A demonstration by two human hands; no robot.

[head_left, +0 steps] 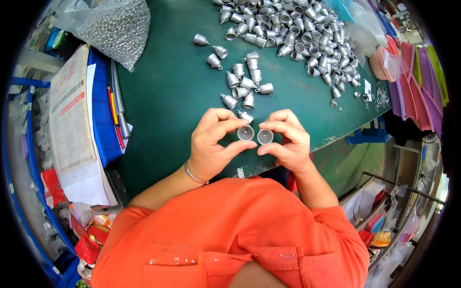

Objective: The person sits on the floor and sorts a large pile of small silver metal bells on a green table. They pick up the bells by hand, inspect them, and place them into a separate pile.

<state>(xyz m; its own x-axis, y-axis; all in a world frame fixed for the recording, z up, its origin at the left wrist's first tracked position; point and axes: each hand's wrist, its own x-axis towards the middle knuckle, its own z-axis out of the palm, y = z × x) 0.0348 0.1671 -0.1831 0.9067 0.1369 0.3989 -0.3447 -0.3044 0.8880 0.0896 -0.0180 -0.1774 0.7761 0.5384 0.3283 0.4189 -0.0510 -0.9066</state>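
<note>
My left hand (211,144) pinches a small silver metal bell (246,133) between thumb and fingers. In my right hand (291,141) is a second bell (265,137), gripped the same way. Both bells turn their round hollow mouths up toward me, side by side with a narrow gap between. Just beyond my fingertips one more bell (245,116) lies on its side on the green tabletop (168,96). Farther out is a loose cluster of several bells (244,82), with little loops on their crowns.
A big heap of bells (297,29) covers the far right. At the far left sits a clear bag of small silver beads (115,33). Along the left stand a blue tray (103,115), pens (115,115) and printed paper (72,110). Coloured bins (418,86) are at right.
</note>
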